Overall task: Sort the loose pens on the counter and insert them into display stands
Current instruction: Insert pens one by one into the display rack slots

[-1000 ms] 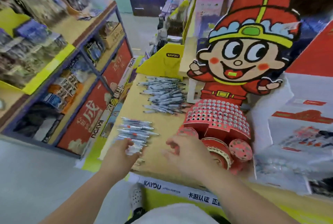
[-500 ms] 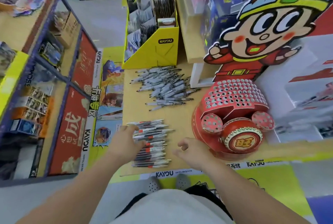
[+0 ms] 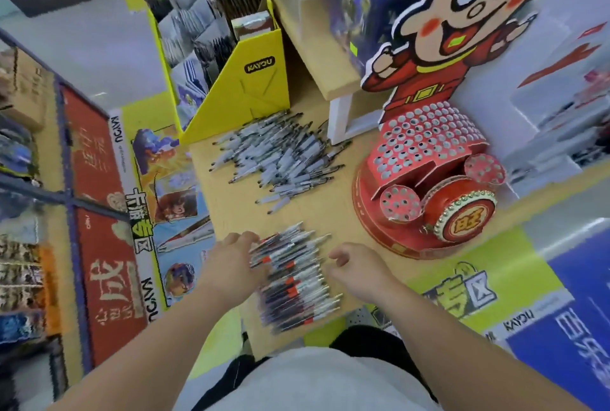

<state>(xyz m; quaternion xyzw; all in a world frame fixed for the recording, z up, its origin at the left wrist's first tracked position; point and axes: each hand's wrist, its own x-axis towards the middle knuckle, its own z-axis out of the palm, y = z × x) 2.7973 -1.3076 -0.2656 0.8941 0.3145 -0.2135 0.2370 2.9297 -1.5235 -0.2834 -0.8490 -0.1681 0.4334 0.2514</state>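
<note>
A tidy row of slim white-and-black plastic pens with red bands [image 3: 297, 282] lies at 6 o'clock on the pale wooden counter [image 3: 317, 212]. My left hand [image 3: 231, 265] rests on its left ends, though I cannot tell whether it grips any, and my right hand [image 3: 359, 273] is loosely curled and empty beside its right ends. A loose heap of grey-and-black pens [image 3: 280, 156] lies at 12 o'clock, and the red cardboard display stand with round holes [image 3: 425, 153] at 2 o'clock shows no pens, so I judge sorting partly done and inserting unstarted.

Grey floor [image 3: 99, 57]; blue-framed shelving [image 3: 67, 179] at left
</note>
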